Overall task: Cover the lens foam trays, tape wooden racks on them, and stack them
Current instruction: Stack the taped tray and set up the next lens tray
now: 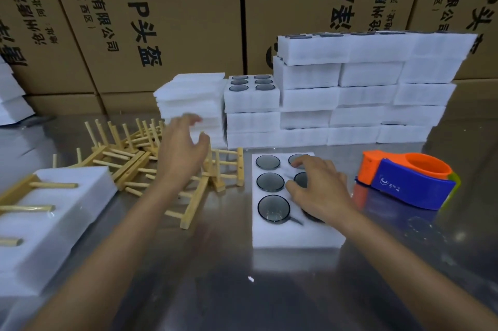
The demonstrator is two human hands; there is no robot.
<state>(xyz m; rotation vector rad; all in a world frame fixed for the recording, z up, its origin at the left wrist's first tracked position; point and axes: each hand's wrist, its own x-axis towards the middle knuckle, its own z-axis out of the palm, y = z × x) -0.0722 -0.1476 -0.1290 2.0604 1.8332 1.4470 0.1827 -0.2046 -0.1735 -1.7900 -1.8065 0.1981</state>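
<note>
Right hand (315, 185) on foam tray (283, 233); cartons (172, 20) read "0-P头盔".

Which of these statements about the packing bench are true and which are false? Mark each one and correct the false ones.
1. The right hand rests on the white foam tray of round dark lenses. True.
2. The orange and blue tape dispenser lies left of that tray. False: it lies to its right.
3. The left hand grips a wooden rack. False: it reaches, fingers spread, towards the stack of thin white foam sheets and holds nothing.
4. A pile of pale wooden peg racks lies on the metal table. True.
5. The tray under the right hand is already covered. False: its lenses show.
</note>
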